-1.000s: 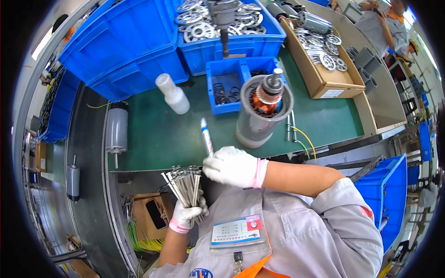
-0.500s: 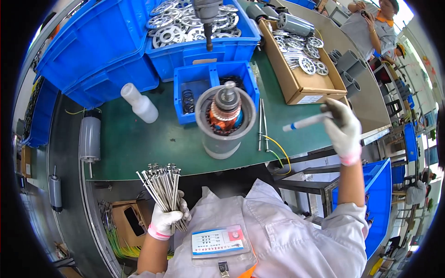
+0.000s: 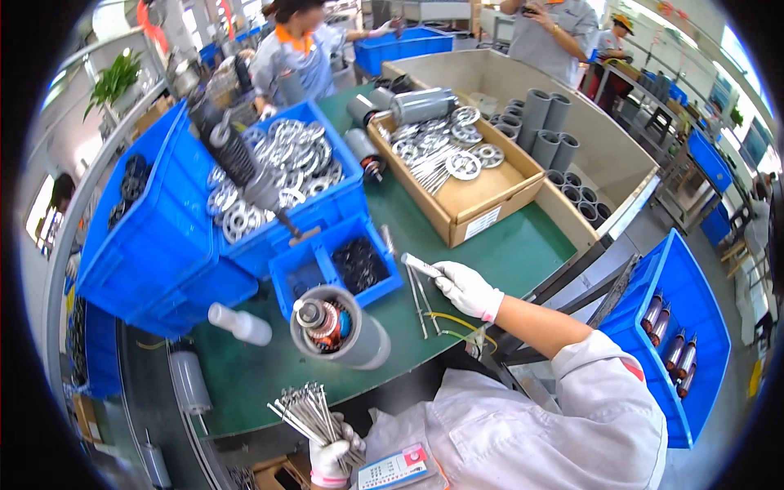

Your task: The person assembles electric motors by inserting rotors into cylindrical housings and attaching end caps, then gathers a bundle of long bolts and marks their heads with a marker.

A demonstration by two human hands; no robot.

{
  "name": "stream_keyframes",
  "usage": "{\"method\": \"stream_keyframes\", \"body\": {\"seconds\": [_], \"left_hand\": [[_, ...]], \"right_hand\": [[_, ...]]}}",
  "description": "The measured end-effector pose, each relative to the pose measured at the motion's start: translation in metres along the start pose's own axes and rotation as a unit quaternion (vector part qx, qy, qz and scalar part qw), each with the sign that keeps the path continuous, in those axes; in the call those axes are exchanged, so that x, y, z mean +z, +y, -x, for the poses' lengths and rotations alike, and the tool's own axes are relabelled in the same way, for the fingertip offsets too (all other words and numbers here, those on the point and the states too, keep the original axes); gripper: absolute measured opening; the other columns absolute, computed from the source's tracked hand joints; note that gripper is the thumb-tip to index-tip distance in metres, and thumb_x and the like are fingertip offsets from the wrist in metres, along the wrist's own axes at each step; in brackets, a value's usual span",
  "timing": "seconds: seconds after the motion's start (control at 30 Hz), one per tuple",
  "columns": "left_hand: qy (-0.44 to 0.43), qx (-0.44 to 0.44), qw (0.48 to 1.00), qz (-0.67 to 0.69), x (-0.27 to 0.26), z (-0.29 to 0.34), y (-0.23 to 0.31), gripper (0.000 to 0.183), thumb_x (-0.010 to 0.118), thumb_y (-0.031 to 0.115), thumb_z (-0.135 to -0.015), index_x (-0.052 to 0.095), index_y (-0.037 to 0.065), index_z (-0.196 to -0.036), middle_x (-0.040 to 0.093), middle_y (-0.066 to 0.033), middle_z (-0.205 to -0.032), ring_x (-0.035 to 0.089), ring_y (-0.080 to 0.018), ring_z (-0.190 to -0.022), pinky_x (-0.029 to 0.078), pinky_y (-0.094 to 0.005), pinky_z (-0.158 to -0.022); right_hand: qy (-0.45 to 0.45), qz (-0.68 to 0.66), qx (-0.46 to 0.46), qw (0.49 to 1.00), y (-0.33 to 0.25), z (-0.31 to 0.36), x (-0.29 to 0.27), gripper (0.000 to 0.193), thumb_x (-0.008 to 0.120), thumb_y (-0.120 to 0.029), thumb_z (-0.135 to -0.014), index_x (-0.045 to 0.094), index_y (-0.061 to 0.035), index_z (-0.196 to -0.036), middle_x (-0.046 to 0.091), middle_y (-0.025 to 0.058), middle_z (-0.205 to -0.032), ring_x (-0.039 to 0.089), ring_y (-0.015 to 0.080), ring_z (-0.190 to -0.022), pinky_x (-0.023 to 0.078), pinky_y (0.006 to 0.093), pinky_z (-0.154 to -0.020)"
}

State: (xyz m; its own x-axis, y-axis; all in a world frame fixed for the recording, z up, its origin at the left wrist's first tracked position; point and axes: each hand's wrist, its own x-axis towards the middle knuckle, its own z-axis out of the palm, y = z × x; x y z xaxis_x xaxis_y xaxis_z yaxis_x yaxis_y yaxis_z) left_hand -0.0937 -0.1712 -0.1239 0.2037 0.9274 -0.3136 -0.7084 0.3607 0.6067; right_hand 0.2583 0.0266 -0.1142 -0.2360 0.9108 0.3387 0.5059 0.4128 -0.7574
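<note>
My left hand [image 3: 339, 451], in a white glove, is closed round a bundle of long metal bolts [image 3: 304, 411], heads up, at the table's near edge. My gloved right hand [image 3: 467, 291] grips a white marker pen [image 3: 420, 265], which points left over the green table. Beneath it lie a couple of long bolts [image 3: 418, 304] beside a yellow-green wire [image 3: 457, 318]. Between my hands a grey motor housing [image 3: 363, 343] stands on the table. A rotor [image 3: 325, 317] with copper windings and a metal shaft end sits inside it; neither hand touches it.
Behind the housing is a divided blue bin [image 3: 377, 294] with small black parts. A power screwdriver [image 3: 261, 194] hangs over a blue crate [image 3: 347, 200] of metal discs. A cardboard box [image 3: 498, 216], white bottle [image 3: 241, 324] and blue crate of rotors [image 3: 694, 400] surround the work area. Other people stand beyond.
The view has turned to the right and lifted. My right hand has brought the marker pen from beside the cardboard box to above the loose bolts. My left hand keeps its bundle.
</note>
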Motion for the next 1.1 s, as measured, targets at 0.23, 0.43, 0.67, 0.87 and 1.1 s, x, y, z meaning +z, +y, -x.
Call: {"method": "stream_keyframes", "body": {"seconds": [0.23,0.43,0.67,0.87,1.1], "left_hand": [[0.061,-0.021,0.994,-0.089,-0.001,-0.003,0.008,0.061,0.064,0.002,-0.069,0.041,0.01,-0.124,0.051,-0.0065,-0.094,0.05,-0.0208,-0.077,0.046,-0.0336,-0.067],[0.055,-0.05,0.984,-0.16,-0.005,-0.011,0.01,0.05,0.069,0.009,-0.071,0.045,0.005,-0.114,0.052,-0.0078,-0.079,0.051,-0.0201,-0.065,0.045,-0.0294,-0.057],[0.031,-0.005,0.998,-0.062,-0.011,0.014,-0.02,0.056,0.071,-0.003,-0.065,0.047,0.0,-0.116,0.058,-0.0101,-0.084,0.06,-0.0252,-0.073,0.052,-0.0402,-0.066],[0.048,0.006,0.996,-0.068,0.009,0.014,-0.022,0.06,0.076,0.004,-0.063,0.047,0.0,-0.116,0.06,-0.0095,-0.083,0.06,-0.0215,-0.069,0.052,-0.0355,-0.064],[0.028,0.038,0.995,-0.086,0.017,0.005,-0.014,0.064,0.076,0.002,-0.065,0.043,0.003,-0.12,0.055,-0.0078,-0.084,0.058,-0.0215,-0.072,0.05,-0.0376,-0.066]], "right_hand": [[-0.074,-0.012,0.097,0.992,-0.02,-0.019,-0.005,0.033,0.042,-0.026,-0.094,0.049,-0.0061,-0.119,0.06,0.018,-0.093,0.058,0.035,-0.087,0.046,0.0389,-0.078],[-0.118,0.091,0.147,0.978,-0.018,-0.03,-0.019,0.025,0.046,-0.019,-0.09,0.057,-0.0002,-0.102,0.061,0.0192,-0.085,0.059,0.0346,-0.083,0.046,0.0401,-0.075],[-0.049,0.107,0.104,0.988,-0.029,-0.021,-0.013,0.021,0.046,-0.018,-0.09,0.054,-0.0021,-0.102,0.058,0.0229,-0.086,0.056,0.0398,-0.083,0.044,0.0442,-0.074],[0.024,-0.15,0.165,0.975,-0.001,-0.033,0.009,0.025,0.044,-0.021,-0.094,0.049,-0.0024,-0.109,0.055,0.0023,-0.081,0.049,0.0078,-0.066,0.041,0.0224,-0.059],[0.037,-0.244,0.141,0.959,0.009,-0.033,0.007,0.028,0.042,-0.021,-0.096,0.045,-0.0019,-0.116,0.059,0.0049,-0.104,0.053,0.0085,-0.086,0.041,0.0222,-0.074]]}}
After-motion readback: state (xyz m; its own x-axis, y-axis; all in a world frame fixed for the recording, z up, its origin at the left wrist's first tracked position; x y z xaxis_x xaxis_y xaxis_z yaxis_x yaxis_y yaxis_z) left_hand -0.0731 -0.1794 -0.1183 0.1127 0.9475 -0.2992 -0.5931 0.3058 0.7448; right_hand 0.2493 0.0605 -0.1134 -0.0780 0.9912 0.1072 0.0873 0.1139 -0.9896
